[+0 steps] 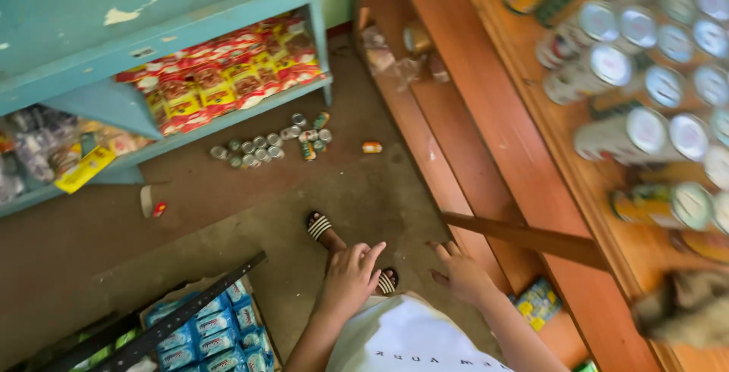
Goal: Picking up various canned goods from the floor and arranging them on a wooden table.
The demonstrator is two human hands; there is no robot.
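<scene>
My left hand (pixel 351 273) hovers low over the brown floor with its fingers spread, holding nothing. It lies over a striped sandal (pixel 320 227) on a foot just beyond it. My right hand (pixel 459 273) is beside it, fingers loosely curled and apart, empty, close to the bottom board of the wooden shelf (pixel 486 114). A wooden slat (pixel 531 239) sticks out just past the right hand. A cluster of small tins (pixel 266 144) stands on the floor farther off, with one orange tin (pixel 371 146) lying apart from them.
A blue shelf unit (pixel 190 30) at the left holds red and yellow packets (pixel 228 76). A box of blue packets (pixel 213 334) sits at the lower left behind a black bar. Rows of tins (pixel 645 76) fill the wooden shelf on the right. A small colourful packet (pixel 538 304) lies near my right arm.
</scene>
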